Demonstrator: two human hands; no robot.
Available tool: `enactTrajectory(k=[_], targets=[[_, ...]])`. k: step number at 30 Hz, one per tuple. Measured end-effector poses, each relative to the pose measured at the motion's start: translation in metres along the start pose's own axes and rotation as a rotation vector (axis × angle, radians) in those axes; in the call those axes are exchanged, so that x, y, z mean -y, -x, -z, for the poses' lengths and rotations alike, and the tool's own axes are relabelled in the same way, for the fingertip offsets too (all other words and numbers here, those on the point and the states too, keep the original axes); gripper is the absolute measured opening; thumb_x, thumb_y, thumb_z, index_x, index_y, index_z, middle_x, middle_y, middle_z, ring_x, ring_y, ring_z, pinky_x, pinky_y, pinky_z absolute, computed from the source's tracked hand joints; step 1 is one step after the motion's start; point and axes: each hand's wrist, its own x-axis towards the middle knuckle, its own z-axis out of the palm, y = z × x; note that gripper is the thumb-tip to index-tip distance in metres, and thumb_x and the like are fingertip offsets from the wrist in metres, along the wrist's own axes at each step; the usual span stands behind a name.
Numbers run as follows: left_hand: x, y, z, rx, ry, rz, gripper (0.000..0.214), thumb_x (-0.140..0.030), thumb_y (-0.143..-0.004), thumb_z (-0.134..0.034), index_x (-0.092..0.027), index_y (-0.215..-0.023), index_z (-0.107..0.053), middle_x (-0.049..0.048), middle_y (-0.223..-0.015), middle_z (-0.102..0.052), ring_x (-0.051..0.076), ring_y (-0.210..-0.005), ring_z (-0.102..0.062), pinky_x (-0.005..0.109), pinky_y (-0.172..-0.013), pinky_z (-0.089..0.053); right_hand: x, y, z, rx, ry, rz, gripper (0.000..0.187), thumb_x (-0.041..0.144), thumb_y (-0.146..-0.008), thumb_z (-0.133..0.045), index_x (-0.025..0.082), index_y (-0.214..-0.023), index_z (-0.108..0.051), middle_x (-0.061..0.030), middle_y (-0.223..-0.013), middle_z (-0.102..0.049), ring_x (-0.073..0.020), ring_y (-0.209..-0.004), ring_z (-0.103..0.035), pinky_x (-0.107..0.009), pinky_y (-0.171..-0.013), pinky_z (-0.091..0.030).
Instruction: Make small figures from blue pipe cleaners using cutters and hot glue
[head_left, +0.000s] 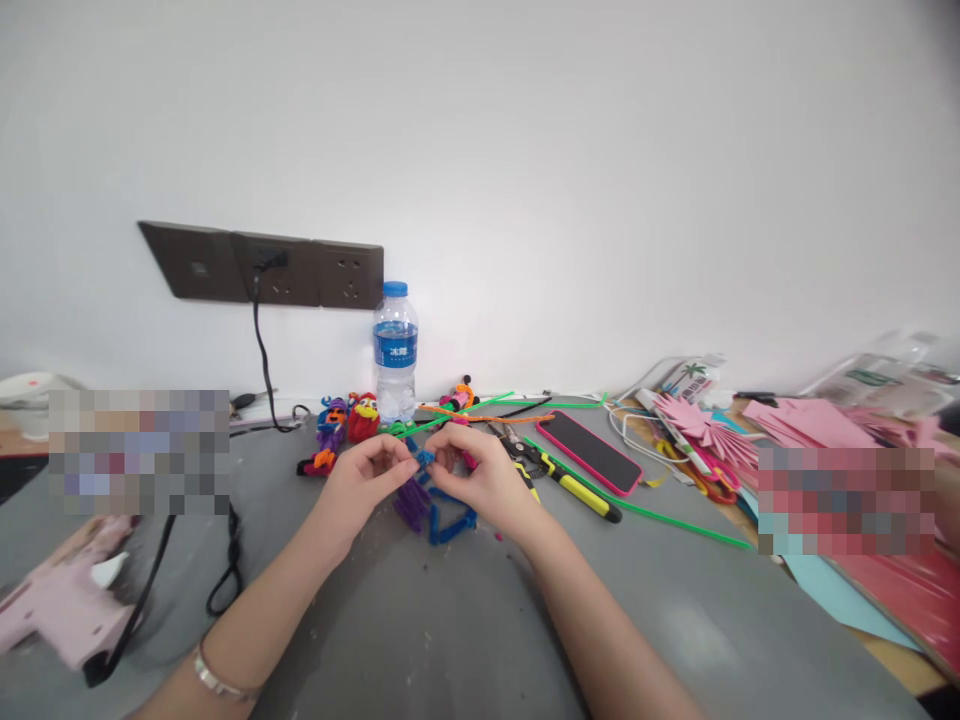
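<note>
My left hand [364,485] and my right hand [484,480] meet over the table, fingertips pinched on a small blue fuzzy pipe cleaner piece [425,458]. Just below the fingers sit a purple pipe cleaner bundle [411,505] and a bent blue pipe cleaner [452,527]; whether these join the held piece I cannot tell. Behind my hands lie a green pipe cleaner [442,418] and an orange one [517,420]. Yellow-and-black handled pliers [577,487] rest to the right of my right hand. Small pipe cleaner figures, one purple [330,425] and one red [364,417], stand beyond my left hand.
A water bottle [396,355] stands against the wall, near a socket panel [277,270] with a plugged-in black cord. A pink-edged phone [590,452] lies at the right, before pink folded paper [701,430] and other papers. A pink glue gun [75,600] lies at left.
</note>
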Motion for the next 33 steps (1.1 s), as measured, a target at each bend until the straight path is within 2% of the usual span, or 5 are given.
enactTrajectory(k=[13, 20, 28, 33], targets=[[0.0, 0.001, -0.003, -0.009, -0.002, -0.006, 0.026, -0.035, -0.063, -0.079, -0.017, -0.065, -0.06, -0.004, -0.063, -0.051, 0.011, -0.062, -0.043, 0.023, -0.059, -0.034, 0.0, 0.0, 0.0, -0.011, 0.011, 0.012, 0.01, 0.012, -0.075, -0.055, 0.017, -0.081, -0.062, 0.0014, -0.07, -0.056, -0.0128, -0.064, -0.051, -0.024, -0.061, -0.042], [0.005, 0.001, -0.001, -0.041, 0.041, -0.047, 0.03, -0.031, -0.067, -0.08, -0.02, -0.091, -0.064, -0.0049, -0.07, -0.052, 0.011, -0.067, -0.047, 0.022, -0.061, -0.038, 0.0, 0.0, 0.0, -0.004, 0.008, 0.004, 0.011, 0.011, -0.075, -0.055, 0.017, -0.081, -0.062, 0.0011, -0.07, -0.056, -0.0126, -0.064, -0.051, -0.023, -0.061, -0.042], [0.01, -0.001, 0.001, -0.013, 0.116, -0.027, 0.035, -0.028, -0.069, -0.081, -0.021, -0.098, -0.062, -0.0047, -0.073, -0.055, 0.01, -0.067, -0.05, 0.021, -0.062, -0.04, -0.001, -0.001, -0.001, -0.013, 0.013, 0.021, 0.01, 0.011, -0.074, -0.055, 0.018, -0.079, -0.061, 0.0021, -0.068, -0.054, -0.0124, -0.062, -0.051, -0.023, -0.06, -0.041], [0.009, 0.001, 0.001, -0.002, 0.138, -0.007, 0.034, -0.028, -0.068, -0.081, -0.02, -0.096, -0.062, -0.0048, -0.072, -0.055, 0.01, -0.068, -0.051, 0.021, -0.063, -0.04, 0.0, 0.0, -0.001, -0.008, -0.022, -0.001, 0.01, 0.011, -0.074, -0.056, 0.017, -0.08, -0.061, 0.0019, -0.069, -0.055, -0.0123, -0.064, -0.051, -0.023, -0.061, -0.042]])
